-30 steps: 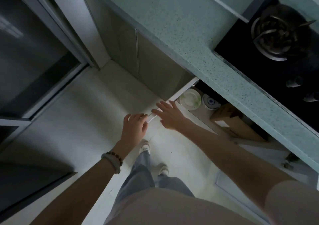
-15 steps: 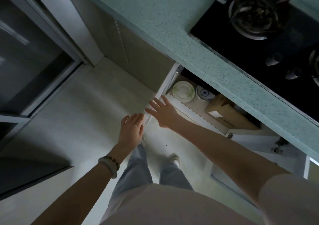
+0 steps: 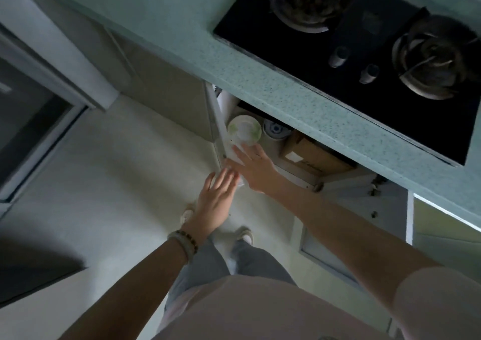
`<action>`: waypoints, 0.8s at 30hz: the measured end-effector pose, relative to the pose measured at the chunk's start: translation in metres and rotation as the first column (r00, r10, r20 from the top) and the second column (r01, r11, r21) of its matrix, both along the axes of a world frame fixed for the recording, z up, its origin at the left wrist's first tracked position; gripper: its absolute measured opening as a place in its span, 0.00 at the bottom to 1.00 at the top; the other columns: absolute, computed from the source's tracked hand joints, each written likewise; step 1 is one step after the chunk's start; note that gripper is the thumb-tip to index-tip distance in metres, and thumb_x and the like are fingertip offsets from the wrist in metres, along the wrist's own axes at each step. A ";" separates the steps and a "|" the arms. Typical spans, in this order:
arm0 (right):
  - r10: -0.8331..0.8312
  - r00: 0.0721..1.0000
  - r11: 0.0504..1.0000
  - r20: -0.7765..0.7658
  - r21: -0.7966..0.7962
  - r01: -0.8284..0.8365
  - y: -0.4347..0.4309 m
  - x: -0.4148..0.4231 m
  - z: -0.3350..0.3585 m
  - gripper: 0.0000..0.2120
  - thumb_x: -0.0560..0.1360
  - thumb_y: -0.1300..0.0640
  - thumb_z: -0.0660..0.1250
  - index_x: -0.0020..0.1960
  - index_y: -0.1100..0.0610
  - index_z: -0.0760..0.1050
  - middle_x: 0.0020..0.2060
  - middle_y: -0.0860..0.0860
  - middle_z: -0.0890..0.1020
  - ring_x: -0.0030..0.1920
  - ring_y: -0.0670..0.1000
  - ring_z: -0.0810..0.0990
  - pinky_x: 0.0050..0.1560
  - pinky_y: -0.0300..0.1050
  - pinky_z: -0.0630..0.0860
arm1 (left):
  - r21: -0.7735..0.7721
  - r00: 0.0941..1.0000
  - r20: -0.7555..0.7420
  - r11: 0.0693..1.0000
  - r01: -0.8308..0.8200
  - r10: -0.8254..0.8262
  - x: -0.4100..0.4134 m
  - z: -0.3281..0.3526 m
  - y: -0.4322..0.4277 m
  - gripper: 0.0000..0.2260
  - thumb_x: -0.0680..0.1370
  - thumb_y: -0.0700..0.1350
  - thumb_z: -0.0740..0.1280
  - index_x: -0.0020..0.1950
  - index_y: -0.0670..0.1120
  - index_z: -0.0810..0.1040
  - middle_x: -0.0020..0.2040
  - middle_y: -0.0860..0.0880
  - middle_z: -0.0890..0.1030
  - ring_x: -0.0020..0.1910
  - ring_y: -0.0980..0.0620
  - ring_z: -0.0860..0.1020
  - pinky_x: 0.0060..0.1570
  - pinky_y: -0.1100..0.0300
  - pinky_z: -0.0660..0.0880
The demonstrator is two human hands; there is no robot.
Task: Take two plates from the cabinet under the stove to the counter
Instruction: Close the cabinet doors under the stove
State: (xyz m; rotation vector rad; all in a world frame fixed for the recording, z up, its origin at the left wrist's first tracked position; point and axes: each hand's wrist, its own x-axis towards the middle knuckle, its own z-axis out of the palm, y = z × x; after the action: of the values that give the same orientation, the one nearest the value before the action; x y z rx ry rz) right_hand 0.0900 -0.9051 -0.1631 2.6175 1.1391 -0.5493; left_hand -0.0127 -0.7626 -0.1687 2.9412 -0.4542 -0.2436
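Observation:
A stack of white plates with a green pattern [image 3: 244, 130] sits on the floor of the open cabinet under the black gas stove [image 3: 369, 53]. A white bowl with blue marks [image 3: 276, 130] stands just right of it. My right hand [image 3: 256, 166] reaches into the cabinet, fingers spread, fingertips at the near rim of the plates. My left hand [image 3: 217, 199] is open, its fingertips against the lower end of the left cabinet door [image 3: 220, 134], which stands swung out. Neither hand holds anything.
A brown cardboard box [image 3: 315, 154] fills the cabinet right of the bowl. The right cabinet door [image 3: 356, 225] hangs open over the pale floor. The speckled green counter [image 3: 182, 27] overhangs the cabinet. My feet are below my hands. A dark glass door [image 3: 31, 110] is at left.
The left door has swung further open. My right hand moved from the door edge into the cabinet, up to the plates. My left hand stayed at the door. The view shifted right along the stove.

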 end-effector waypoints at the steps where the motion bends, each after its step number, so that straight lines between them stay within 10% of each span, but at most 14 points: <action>1: -0.031 0.999 0.999 0.008 -0.005 0.031 -0.008 0.000 0.000 0.31 0.80 0.53 0.58 0.77 0.49 0.45 0.78 0.56 0.45 0.77 0.59 0.42 0.75 0.59 0.40 | 0.007 1.000 0.009 1.000 0.018 -0.018 0.006 0.000 -0.009 0.25 0.70 0.38 0.56 0.67 0.40 0.73 0.66 0.43 0.76 0.68 0.44 0.72 0.66 0.47 0.69; 10: -0.369 0.929 0.926 -0.032 0.079 0.370 -0.112 -0.006 0.015 0.38 0.76 0.65 0.58 0.77 0.47 0.41 0.78 0.55 0.42 0.77 0.57 0.39 0.75 0.56 0.43 | 0.128 0.991 -0.129 0.991 0.044 -0.028 0.035 0.002 -0.063 0.39 0.64 0.42 0.74 0.73 0.36 0.64 0.72 0.39 0.69 0.72 0.41 0.66 0.69 0.46 0.64; 16: -0.620 0.782 0.760 -0.059 0.201 0.618 -0.174 -0.050 0.035 0.38 0.74 0.66 0.59 0.77 0.48 0.46 0.78 0.55 0.45 0.77 0.57 0.42 0.76 0.54 0.45 | 0.139 0.976 -0.158 0.976 0.170 -0.148 0.044 0.005 -0.081 0.40 0.74 0.51 0.66 0.78 0.40 0.47 0.79 0.41 0.52 0.78 0.42 0.51 0.75 0.47 0.52; 24: -0.849 0.525 0.478 -0.052 0.344 0.808 -0.201 -0.123 0.049 0.37 0.73 0.63 0.60 0.77 0.48 0.49 0.78 0.56 0.48 0.77 0.58 0.45 0.75 0.55 0.48 | 0.036 0.898 -0.060 0.898 0.439 -0.436 0.049 0.039 -0.124 0.39 0.74 0.50 0.65 0.78 0.41 0.49 0.79 0.43 0.51 0.78 0.44 0.50 0.75 0.48 0.51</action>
State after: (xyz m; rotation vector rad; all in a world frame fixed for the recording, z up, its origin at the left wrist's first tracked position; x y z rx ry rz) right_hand -0.0334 -1.1064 -0.1137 3.3436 -0.2536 -0.3295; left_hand 0.0363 -0.8865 -0.1297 2.8298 -1.1182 -0.3843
